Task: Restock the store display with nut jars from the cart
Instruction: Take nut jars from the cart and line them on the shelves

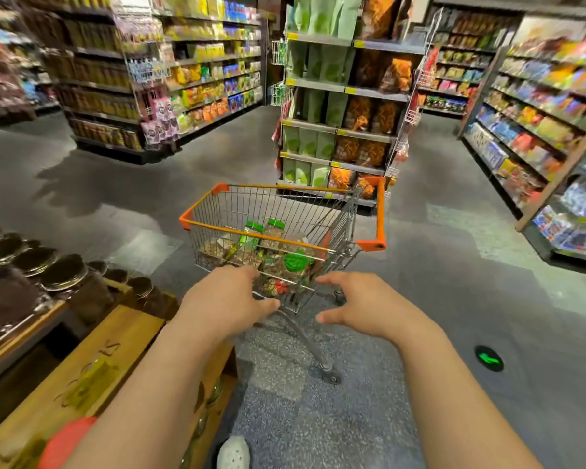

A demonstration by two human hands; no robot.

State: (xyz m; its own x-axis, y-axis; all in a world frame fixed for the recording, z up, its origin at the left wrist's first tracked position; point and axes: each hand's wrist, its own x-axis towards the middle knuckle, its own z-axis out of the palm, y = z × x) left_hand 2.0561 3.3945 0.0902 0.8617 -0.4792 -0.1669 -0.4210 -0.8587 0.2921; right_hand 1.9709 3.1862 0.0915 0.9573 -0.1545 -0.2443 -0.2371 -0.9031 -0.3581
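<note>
Two empty hands, left hand [229, 296] and right hand [359, 304], reached with spread fingers toward the cart [374, 243], likely to grab nut jars [274, 231].

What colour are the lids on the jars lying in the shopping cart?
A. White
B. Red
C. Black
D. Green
D. The jars in the cart carry bright green lids, clearest on the two upright ones near the middle and the round lid facing the camera; both hands, left hand and right hand, reach toward them with open fingers.
</note>
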